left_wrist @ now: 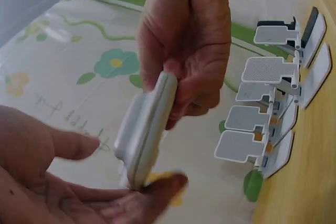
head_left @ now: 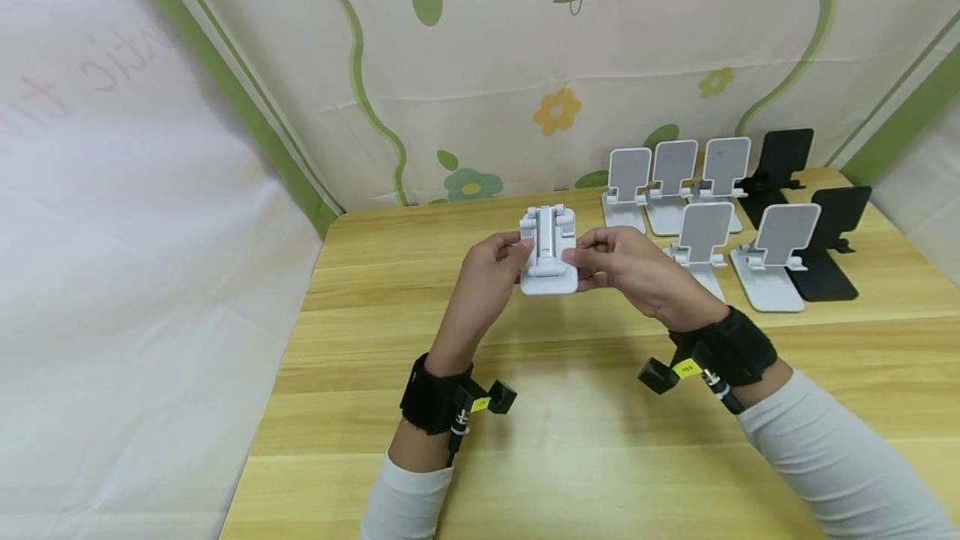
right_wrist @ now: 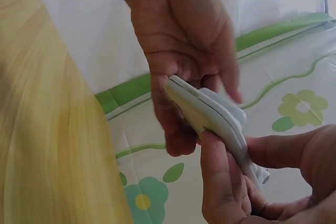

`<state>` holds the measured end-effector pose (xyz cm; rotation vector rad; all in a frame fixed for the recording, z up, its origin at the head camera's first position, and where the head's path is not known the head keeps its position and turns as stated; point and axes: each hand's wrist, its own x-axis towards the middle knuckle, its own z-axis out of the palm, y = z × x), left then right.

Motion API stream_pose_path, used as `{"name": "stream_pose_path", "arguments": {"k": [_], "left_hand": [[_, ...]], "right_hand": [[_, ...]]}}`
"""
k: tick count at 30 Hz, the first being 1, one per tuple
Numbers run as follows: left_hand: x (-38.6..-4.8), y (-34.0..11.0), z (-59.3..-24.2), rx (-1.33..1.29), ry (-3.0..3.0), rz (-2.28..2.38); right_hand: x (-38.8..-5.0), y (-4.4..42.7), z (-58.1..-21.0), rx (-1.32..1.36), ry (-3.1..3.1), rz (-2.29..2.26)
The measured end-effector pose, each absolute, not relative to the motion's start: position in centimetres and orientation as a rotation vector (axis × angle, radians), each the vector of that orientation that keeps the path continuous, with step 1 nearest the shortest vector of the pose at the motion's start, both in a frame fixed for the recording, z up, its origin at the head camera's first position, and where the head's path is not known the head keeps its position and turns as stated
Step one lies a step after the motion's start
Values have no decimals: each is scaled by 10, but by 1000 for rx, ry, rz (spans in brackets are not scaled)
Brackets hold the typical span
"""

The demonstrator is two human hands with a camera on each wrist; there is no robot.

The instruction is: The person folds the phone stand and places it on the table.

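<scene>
Head view: a folded white stand (head_left: 549, 277) is held up over the wooden table (head_left: 360, 357), between the two hands, hinge side showing. The right hand (head_left: 628, 269) pinches it at one edge, thumb on the hinge side and fingers behind. The left hand (head_left: 487, 273) is at the opposite edge — in both wrist views its thumb stands apart from the stand and its fingers are extended, the fingertips at the edge; firm contact cannot be confirmed.

To the right, unfolded stands are set in two rows: three white stands (head_left: 675, 162) and a black stand (head_left: 784, 157) behind, two white stands (head_left: 787, 232) and a second black stand (head_left: 840, 213) in front. A flower-print sheet (head_left: 480, 107) hangs behind the table.
</scene>
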<state>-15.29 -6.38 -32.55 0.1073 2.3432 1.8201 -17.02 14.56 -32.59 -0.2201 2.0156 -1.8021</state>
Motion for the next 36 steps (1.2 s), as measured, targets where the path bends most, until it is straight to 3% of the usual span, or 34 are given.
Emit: {"name": "stream_pose_path", "arguments": {"k": [8, 21, 29, 36], "left_hand": [[-132, -45, -324, 132, 2853, 1236], [-147, -52, -337, 8, 3075, 1054], [-190, -105, -353, -295, 3068, 960], [-232, -183, -375, -529, 3062, 826]], "right_hand": [[-168, 136, -329, -223, 1986, -1825], [-172, 137, -336, -248, 2108, -1750], [-198, 200, -352, -385, 3290, -1015], [-208, 253, -359, -402, 3555, -702]]}}
